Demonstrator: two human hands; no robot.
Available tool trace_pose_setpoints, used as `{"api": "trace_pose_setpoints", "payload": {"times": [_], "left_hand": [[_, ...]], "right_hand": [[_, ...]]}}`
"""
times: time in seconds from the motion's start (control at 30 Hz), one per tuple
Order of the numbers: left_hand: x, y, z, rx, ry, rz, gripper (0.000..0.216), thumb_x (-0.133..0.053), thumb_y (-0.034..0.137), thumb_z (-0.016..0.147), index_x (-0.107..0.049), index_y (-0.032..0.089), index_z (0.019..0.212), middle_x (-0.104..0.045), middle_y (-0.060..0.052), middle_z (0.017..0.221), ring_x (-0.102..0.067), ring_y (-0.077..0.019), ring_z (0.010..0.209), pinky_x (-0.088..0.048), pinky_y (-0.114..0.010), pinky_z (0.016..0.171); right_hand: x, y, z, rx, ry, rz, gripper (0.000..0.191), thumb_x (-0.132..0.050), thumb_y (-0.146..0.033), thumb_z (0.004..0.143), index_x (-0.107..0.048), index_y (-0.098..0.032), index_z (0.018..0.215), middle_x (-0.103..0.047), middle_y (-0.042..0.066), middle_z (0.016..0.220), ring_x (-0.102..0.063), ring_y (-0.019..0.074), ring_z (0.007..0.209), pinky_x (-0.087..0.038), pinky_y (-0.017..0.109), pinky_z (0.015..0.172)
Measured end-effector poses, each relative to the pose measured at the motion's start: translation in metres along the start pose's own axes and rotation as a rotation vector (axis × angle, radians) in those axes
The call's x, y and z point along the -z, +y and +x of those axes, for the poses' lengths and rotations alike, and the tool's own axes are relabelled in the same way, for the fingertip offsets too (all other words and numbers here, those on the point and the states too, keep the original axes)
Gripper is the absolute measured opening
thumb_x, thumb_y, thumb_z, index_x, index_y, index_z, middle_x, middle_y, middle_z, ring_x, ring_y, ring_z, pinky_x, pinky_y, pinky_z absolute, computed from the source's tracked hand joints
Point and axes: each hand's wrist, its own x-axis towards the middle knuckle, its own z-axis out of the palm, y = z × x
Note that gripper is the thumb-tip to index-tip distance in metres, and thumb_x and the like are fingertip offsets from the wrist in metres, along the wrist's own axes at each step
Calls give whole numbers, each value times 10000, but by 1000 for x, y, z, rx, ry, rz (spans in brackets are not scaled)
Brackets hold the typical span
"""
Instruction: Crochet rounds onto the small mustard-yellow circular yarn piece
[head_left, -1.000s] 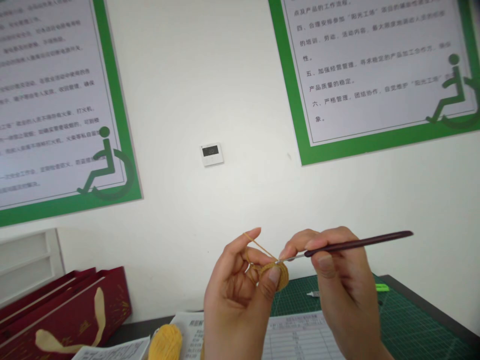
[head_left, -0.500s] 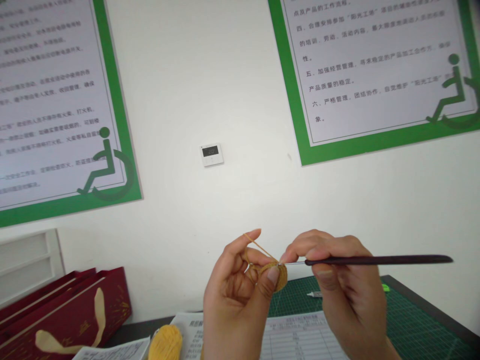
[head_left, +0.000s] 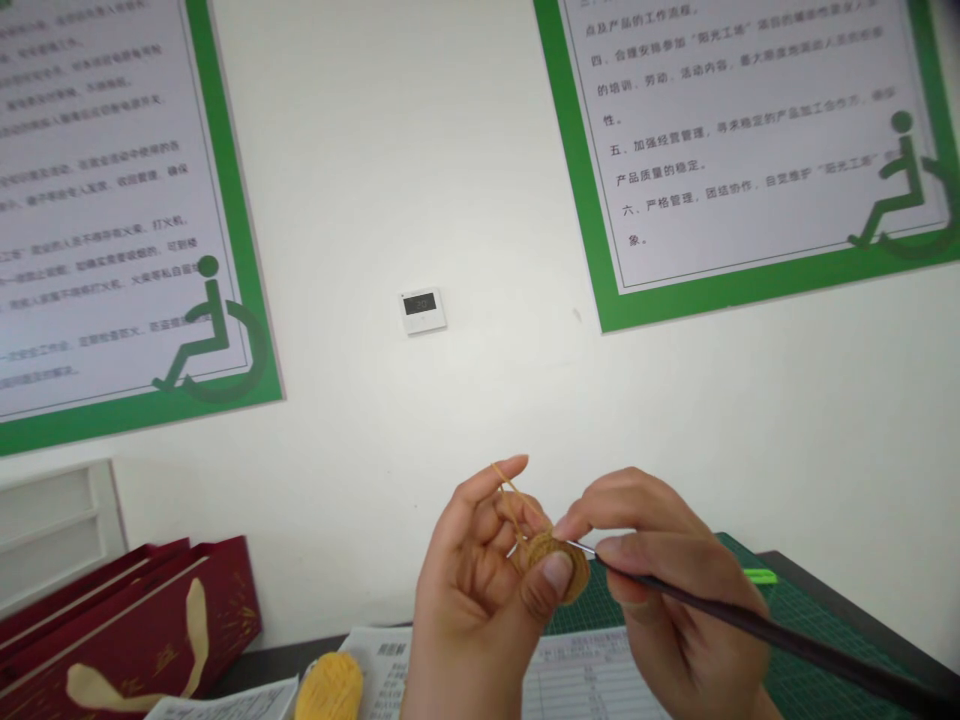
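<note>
A small round piece of mustard-yellow crochet (head_left: 577,578) is pinched between the thumb and fingers of my left hand (head_left: 480,590). Yellow yarn (head_left: 512,483) runs from the piece up over my raised left index finger. My right hand (head_left: 675,580) grips a crochet hook (head_left: 720,606) with a dark handle and a thin metal shaft. The hook's tip meets the upper edge of the crochet piece, where my right index fingertip also touches; the very end of the hook is hidden. The handle slants down to the right.
A yellow yarn ball (head_left: 330,688) sits at lower left beside printed sheets (head_left: 592,675). Dark red gift bags (head_left: 150,630) stand at the far left. A green cutting mat (head_left: 817,620) covers the right of the table. Behind is a white wall with a thermostat (head_left: 422,311) and posters.
The hook has swung from nearly level to slanting down to the right. My left hand has tilted the crochet piece, showing more of its face, and moved slightly right.
</note>
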Motion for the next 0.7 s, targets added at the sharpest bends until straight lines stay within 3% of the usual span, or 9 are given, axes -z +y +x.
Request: {"api": "trace_pose_setpoints", "payload": {"times": [0.17, 0.27, 0.43, 0.53, 0.6, 0.7], "left_hand": [[2, 2, 2, 85, 18, -73, 572, -858, 122, 730, -671, 250, 1255, -645, -19, 824, -603, -129, 724, -510, -226, 651], [2, 5, 2, 101, 60, -106, 634, -890, 120, 680, -678, 217, 1269, -638, -14, 773, -606, -138, 720, -521, -234, 661], [-2, 6, 0, 85, 81, -93, 595, -873, 114, 698, -693, 228, 1253, -648, -1, 779, -614, -124, 712, -529, -221, 670], [-6, 4, -2, -12, 126, 5, 543, -847, 119, 737, -688, 257, 1238, -659, 12, 786, -634, -125, 743, -535, -219, 716], [-8, 3, -2, -60, 132, 82, 535, -816, 127, 777, -662, 272, 1268, -667, 15, 779, -644, -134, 750, -532, -226, 718], [-8, 2, -1, -93, 127, 140, 541, -773, 126, 822, -616, 286, 1315, -653, 27, 756, -637, -133, 716, -519, -233, 689]], "right_hand": [[-9, 7, -8, -121, 152, 145, 200, -558, -147, 961, -630, -279, 1092, -684, 40, 877, -644, 215, 806, -518, 407, 697], [-7, 13, -12, -137, 145, 180, 151, -623, -182, 925, -649, -299, 1017, -662, 24, 861, -621, 210, 790, -512, 407, 687], [-4, 19, -22, 41, 80, -166, 224, -663, -109, 853, -640, -293, 979, -661, 0, 757, -598, 191, 682, -508, 379, 610], [-7, 16, -24, 167, 114, -378, 340, -714, -32, 778, -660, -295, 987, -704, 1, 795, -625, 194, 706, -523, 411, 679], [-9, 12, -21, 170, 122, -399, 316, -687, -46, 795, -658, -260, 1026, -713, 28, 832, -640, 202, 731, -526, 414, 693], [-9, 6, -15, 44, 148, -260, 259, -609, -65, 841, -632, -227, 1042, -669, 32, 796, -616, 194, 700, -497, 384, 653]]}}
